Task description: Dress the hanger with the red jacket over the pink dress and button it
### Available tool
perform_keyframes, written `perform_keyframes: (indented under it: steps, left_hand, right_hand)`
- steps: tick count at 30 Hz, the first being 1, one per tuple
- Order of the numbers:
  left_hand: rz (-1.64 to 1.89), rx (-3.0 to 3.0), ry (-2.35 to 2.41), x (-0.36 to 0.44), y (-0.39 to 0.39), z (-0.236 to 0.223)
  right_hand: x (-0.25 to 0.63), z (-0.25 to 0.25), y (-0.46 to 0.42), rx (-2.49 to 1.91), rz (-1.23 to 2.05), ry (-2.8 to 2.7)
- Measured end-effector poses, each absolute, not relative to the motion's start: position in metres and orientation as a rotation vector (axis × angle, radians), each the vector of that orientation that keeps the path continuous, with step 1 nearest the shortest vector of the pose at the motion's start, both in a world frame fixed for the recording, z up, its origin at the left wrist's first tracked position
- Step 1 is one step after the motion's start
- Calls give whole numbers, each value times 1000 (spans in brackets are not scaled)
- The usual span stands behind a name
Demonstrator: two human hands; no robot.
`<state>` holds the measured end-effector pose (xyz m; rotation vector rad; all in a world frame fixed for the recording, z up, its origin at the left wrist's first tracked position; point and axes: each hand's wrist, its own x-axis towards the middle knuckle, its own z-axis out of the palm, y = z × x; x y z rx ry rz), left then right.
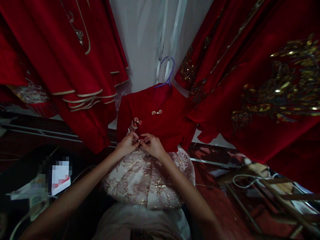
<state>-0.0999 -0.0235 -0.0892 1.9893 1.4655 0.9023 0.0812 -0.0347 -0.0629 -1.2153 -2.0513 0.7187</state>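
A small red jacket [173, 113] hangs in front of me on a purple hanger [173, 66]. A pearl flower fastener [156, 112] sits near its collar, and a dangling beaded ornament [134, 125] lies on its left side. At the jacket's lower front, my left hand [129, 142] and my right hand [153, 146] meet with fingertips pinched around a small beaded fastener [141, 140]. My fingers partly cover it. Below the hem, a cream skirt [150, 179] with metallic floral brocade spreads over my lap.
Long red garments with pale edging [83, 68] hang at left. Others with gold sequins [279, 92] hang at right. A white-and-red box [61, 181] and cables lie on a dark surface at lower left. A wooden frame [272, 197] stands at lower right.
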Motion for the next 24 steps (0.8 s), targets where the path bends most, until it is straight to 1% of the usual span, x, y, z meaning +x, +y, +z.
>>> perform_keyframes:
  steps: [3,6,11,17,21,24]
  left_hand:
    - [687,2135,1589,-94,-38,-84]
    - [540,2292,1491,-85,-55,-76]
    - [543,2502,1213,-67,-73,-68]
    - [666,2578,1433,-61,-74,-66]
    - [608,2603,1376,-65,-71,-61]
    - [666,2552,1393,-68,-66,-62]
  right_hand:
    - [101,-63,-38,-1193,809,-2086]
    - [119,-62,-42,-1338,767,-2155]
    - [128,-60,-49,-1566,722,-2329]
    - [121,-65,-57,-1605,704,-2396]
    - [122,-61,-53,-1512,729,-2298]
    - [124,-54,-50,-1490,674,-2194]
